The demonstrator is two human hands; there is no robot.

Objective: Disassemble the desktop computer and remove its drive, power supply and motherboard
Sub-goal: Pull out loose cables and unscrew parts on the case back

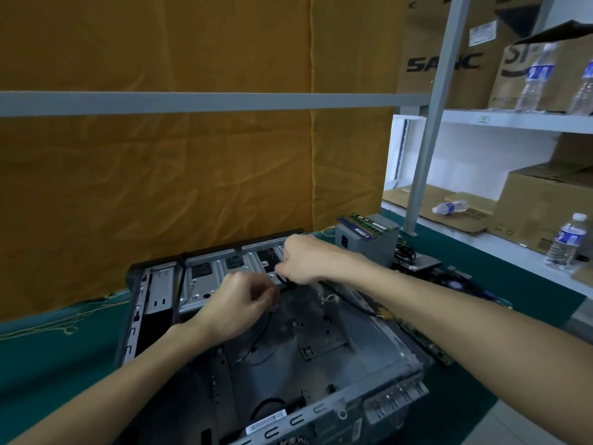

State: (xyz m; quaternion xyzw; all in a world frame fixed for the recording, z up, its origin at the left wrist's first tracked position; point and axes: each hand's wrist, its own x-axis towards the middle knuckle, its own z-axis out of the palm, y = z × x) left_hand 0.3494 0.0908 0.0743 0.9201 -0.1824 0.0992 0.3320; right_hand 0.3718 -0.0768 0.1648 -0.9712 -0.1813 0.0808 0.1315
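The grey computer case (382, 361) lies open on the green table, its inside mostly bare metal with a few loose black cables. My left hand (237, 306) and my right hand (308, 260) meet over the case's far wall, both with fingers curled. Between them they pinch a thin black cable (285, 281) near the front panel. The grey power supply (372, 240) stands outside the case at the back right, with memory sticks (362, 224) lying on top. Beside it to the right lie a flat drive (420, 263) and a circuit board (455, 282), partly hidden by my right arm.
A yellow cloth hangs behind the table. A white shelf (513, 120) at the right carries cardboard boxes and water bottles (564, 242). A grey upright post (426, 149) stands by the table's far right corner. Green table surface (57, 364) lies left of the case.
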